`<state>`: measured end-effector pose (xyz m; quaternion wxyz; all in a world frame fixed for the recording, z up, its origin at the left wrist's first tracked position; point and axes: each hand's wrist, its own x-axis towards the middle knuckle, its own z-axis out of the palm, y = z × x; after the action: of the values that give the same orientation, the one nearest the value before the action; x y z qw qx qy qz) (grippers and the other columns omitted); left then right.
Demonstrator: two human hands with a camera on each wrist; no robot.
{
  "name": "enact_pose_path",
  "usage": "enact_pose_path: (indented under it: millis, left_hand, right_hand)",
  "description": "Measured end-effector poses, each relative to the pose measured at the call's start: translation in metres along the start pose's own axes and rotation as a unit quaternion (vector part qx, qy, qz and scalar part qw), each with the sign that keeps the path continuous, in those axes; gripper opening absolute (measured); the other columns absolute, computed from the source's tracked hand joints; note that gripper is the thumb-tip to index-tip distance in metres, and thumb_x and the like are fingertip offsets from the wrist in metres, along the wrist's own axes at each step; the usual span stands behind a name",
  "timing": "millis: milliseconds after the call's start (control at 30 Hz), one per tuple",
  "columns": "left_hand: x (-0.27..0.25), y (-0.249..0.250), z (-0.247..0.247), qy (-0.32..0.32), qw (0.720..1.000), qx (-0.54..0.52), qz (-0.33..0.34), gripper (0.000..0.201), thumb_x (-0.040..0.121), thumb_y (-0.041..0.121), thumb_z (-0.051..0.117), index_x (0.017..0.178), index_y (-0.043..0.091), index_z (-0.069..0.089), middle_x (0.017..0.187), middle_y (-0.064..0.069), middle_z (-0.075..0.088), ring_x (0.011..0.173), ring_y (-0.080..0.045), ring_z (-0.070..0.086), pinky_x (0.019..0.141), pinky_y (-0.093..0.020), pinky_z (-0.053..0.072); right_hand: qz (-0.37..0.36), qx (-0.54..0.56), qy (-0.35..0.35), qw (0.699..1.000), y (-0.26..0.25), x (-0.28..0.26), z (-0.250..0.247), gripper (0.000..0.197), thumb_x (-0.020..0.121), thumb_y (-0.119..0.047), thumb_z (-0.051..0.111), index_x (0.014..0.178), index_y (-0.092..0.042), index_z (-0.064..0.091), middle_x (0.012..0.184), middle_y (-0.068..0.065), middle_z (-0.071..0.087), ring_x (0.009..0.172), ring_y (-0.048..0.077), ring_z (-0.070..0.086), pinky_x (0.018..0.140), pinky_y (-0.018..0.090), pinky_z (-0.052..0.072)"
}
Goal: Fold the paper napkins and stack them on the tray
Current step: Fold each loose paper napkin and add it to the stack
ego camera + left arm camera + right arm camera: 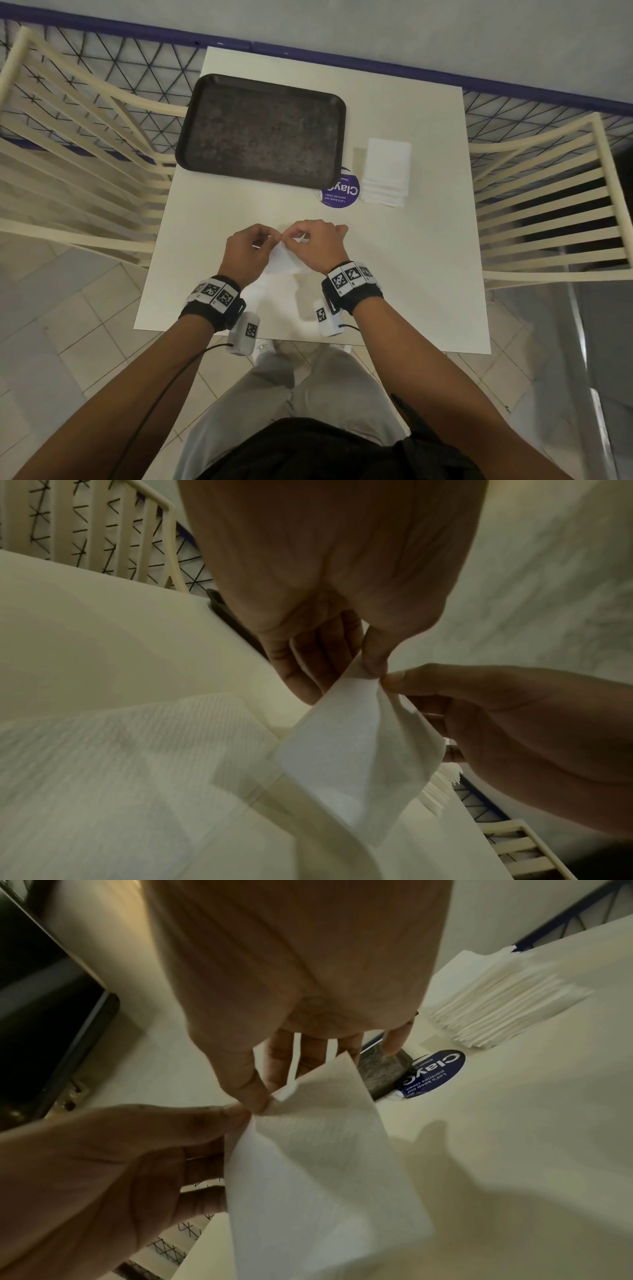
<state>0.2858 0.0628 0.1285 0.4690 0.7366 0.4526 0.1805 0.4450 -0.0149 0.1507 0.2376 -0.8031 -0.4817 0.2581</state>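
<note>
Standing at the far left, a cream slatted chair (85,164) flanked the square white table (428,274). On the table's far left part lay a dark brown rectangular plastic tray (263,133) with a speckled bed, nothing on it. Nearer the person, the left hand (245,251) had its thumb and forefinger pinched on the top corner of a single white paper napkin (282,262), the other fingers loosely curled behind the sheet. The napkin was lifted above the table, its lower part hanging down between the two wrists. The right hand (317,245) pinched the same top corner from the other side, its thumb tip almost meeting the left thumb; a small flap of the corner was turned over at its fingertips (255,1096). Both wrists wore black bands with black-and-white square markers. Just beyond the hands, partly under the tray's near right corner, sat a round purple sticker (342,193) with white lettering, upside down to the person: "Clay", the rest hidden by the tray, and "Let's keep our pantries clean." Right of the sticker rested a neat stack of white paper napkins (387,173). Another cream slatted chair (548,212) stood at the far right.
</note>
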Motion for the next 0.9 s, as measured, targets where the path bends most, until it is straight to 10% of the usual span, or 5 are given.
enact_pose_path:
  millis: [633,733,900]
  left_hand:
    - [-0.008,-0.004,0.004,0.052,0.997,-0.018,-0.049,0.009,0.105,0.021,0.055,0.099,0.014,0.056,0.094,0.000,0.065,0.083,-0.017,0.059,0.072,-0.025,0.041]
    - [-0.006,-0.004,0.006,0.061,0.998,-0.013,-0.029,0.007,0.106,0.017,0.052,0.102,0.012,0.053,0.092,0.001,0.063,0.083,-0.019,0.058,0.064,-0.015,0.039]
    - [0.000,0.001,0.008,0.080,0.996,-0.025,-0.034,0.006,0.107,0.017,0.051,0.106,0.011,0.051,0.090,0.004,0.061,0.078,-0.007,0.057,0.061,-0.012,0.039]
  right_hand:
    - [0.100,0.127,-0.017,0.987,0.022,-0.008,-0.013,0.018,0.090,-0.040,0.067,0.071,-0.037,0.067,0.077,-0.015,0.071,0.087,0.011,0.064,0.095,0.045,0.040]
    - [0.133,0.193,-0.025,0.972,0.017,-0.009,-0.010,0.017,0.085,-0.056,0.066,0.085,-0.040,0.069,0.087,-0.012,0.071,0.086,0.013,0.066,0.089,0.039,0.049]
    - [0.155,0.218,-0.069,0.961,0.014,-0.013,-0.011,0.011,0.088,-0.020,0.069,0.095,-0.010,0.068,0.073,0.001,0.071,0.056,0.011,0.067,0.059,0.017,0.045]
